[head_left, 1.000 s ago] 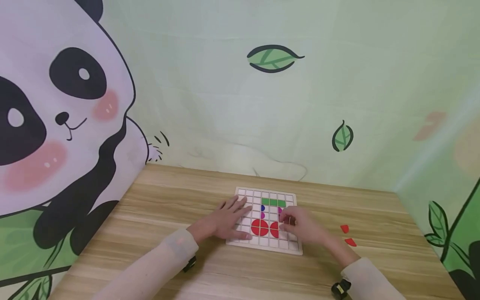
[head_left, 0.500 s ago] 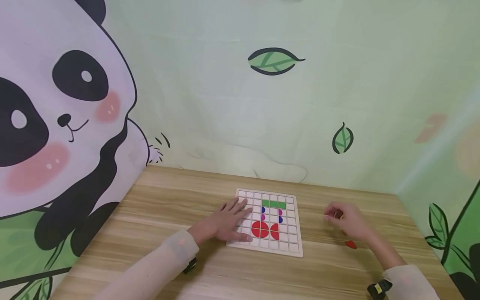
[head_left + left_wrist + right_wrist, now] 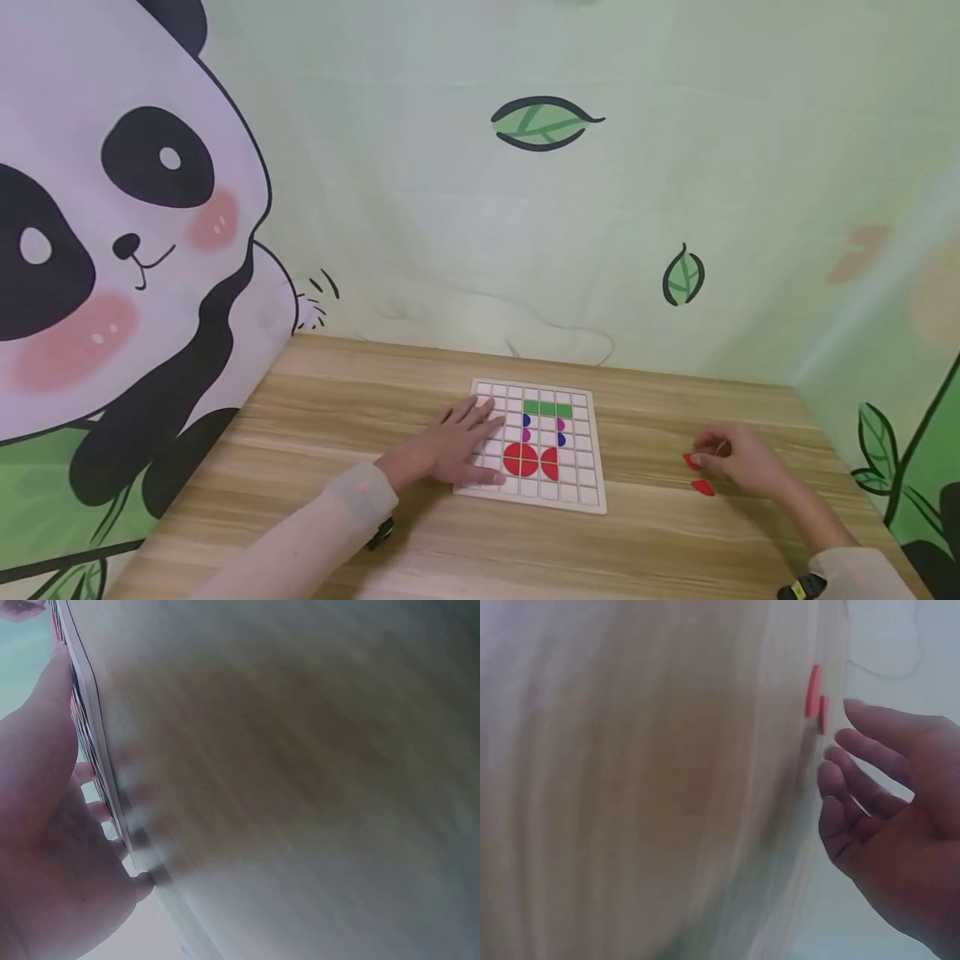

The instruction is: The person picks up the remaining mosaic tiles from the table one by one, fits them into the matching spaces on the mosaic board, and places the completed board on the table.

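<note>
My left hand (image 3: 456, 443) lies with spread, straight fingers on the left part of a white gridded board (image 3: 587, 479). In the left wrist view the same hand (image 3: 45, 817) rests along the board's edge. Set in the grid are a green bar (image 3: 547, 408), a red circle (image 3: 520, 459) of quarter pieces and a red half circle (image 3: 551, 464), with small blue and magenta half-rounds between. At the right, my right hand (image 3: 738, 460) has its fingertips at a red quarter piece (image 3: 690, 461). The right wrist view shows a gap between thumb and forefinger, nothing gripped.
A second red quarter piece (image 3: 702, 487) lies on the wooden table (image 3: 405, 375), just nearer than the first. Printed cloth walls with a panda (image 3: 172, 250) and leaves stand behind and beside the table.
My right hand has left the board and moved right to the loose red pieces. A red quarter it covered on the board now shows. The left hand stays in place.
</note>
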Motion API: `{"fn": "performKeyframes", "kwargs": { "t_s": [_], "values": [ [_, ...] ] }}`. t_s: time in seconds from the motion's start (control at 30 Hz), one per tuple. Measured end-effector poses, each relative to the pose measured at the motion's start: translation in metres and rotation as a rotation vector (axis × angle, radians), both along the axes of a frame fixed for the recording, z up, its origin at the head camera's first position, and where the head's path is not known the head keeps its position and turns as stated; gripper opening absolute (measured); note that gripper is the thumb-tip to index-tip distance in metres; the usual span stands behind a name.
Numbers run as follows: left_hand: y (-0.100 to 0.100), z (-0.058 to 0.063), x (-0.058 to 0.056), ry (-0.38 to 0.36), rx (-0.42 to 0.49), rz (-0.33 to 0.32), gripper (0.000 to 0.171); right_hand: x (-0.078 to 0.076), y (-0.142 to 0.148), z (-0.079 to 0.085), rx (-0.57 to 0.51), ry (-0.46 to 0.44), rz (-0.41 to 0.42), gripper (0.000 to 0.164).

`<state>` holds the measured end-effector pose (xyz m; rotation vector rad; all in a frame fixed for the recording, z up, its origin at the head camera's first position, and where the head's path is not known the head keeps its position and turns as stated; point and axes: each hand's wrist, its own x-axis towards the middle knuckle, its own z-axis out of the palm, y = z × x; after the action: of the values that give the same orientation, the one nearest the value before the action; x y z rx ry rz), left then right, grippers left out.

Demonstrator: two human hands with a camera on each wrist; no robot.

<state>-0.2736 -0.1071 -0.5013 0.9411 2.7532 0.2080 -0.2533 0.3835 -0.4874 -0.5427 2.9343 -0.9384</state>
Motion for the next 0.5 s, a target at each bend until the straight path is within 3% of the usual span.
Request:
{"fn": "performKeyframes", "kwargs": {
  "t_s": [0.13,0.5],
  "values": [
    [-0.0001,-0.0018,-0.0004,0.004,-0.003,0.002,0.102,0.0018,0.0052,-0.0056,-0.002,-0.057,0.007,0.019],
    [-0.0004,-0.0025,-0.0012,0.012,-0.009,-0.001,0.103,0.0051,0.0018,-0.0089,-0.039,-0.038,-0.017,0.02]
  ]
}}
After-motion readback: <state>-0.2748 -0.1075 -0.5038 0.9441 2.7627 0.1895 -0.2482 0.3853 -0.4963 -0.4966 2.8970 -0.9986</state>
